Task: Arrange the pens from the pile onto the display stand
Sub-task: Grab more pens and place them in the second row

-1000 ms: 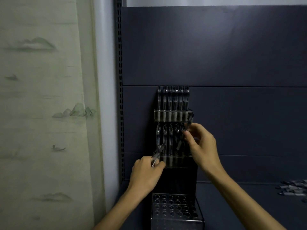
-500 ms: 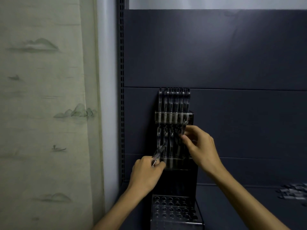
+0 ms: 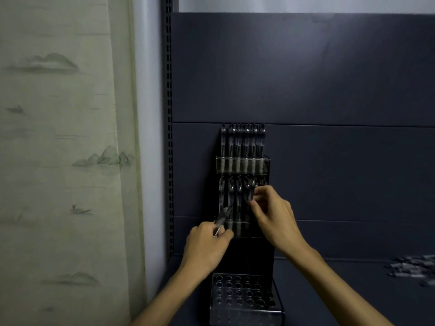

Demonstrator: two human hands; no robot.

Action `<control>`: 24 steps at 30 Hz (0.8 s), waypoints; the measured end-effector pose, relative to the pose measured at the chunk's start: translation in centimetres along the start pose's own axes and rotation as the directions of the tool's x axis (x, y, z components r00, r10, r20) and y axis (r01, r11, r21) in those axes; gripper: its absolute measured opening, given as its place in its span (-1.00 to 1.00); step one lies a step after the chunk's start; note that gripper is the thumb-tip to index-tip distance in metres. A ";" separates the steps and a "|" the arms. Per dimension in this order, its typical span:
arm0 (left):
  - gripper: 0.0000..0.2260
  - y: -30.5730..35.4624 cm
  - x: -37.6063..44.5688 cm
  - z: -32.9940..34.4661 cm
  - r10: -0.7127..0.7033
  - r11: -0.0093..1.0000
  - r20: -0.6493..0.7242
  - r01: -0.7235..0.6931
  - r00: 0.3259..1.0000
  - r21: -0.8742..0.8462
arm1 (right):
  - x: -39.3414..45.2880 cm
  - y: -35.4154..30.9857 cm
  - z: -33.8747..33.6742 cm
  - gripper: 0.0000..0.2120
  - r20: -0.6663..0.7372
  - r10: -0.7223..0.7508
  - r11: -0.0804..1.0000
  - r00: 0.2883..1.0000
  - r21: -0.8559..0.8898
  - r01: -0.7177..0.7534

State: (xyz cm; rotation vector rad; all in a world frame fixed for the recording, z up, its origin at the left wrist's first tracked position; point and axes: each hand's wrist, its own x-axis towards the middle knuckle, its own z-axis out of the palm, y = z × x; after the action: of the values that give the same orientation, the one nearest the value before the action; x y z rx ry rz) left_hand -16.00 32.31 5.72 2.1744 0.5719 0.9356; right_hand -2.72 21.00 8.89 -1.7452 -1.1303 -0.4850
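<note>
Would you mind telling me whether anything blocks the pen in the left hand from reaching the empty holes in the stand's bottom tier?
Nothing visible does. The left hand holds a pen in front of the middle tier, and the bottom tier of the display stand lies open below it, its holes unoccupied. The right hand works higher up, on the middle row.

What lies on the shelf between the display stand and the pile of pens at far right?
Nothing: the head view shows bare dark shelf between the display stand and the pile of pens.
</note>
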 end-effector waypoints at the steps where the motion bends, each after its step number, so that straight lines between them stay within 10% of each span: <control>1: -0.60 0.0 0.0 0.0 0.000 1.000 0.004 0.000 1.000 -0.004 | 0.0 -0.1 -0.1 -0.81 -0.001 -0.004 1.000 1.000 -0.015 0.004; 19: -0.63 0.7 -1.0 0.3 -0.057 0.998 0.019 0.057 0.998 0.010 | -2.2 -1.2 -0.8 -0.91 -0.082 0.098 0.994 0.992 0.047 -0.094; 24: -0.83 1.1 -1.1 0.6 -0.028 0.994 0.087 0.019 0.996 0.109 | -3.8 -2.9 -0.8 -0.88 0.374 0.239 0.836 0.896 0.391 -0.386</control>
State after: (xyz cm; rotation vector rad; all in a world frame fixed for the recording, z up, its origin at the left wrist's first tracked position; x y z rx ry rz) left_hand -16.13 30.60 5.71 2.2876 0.6162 0.8084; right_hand -6.88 18.86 7.93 -1.5680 -1.0317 0.2628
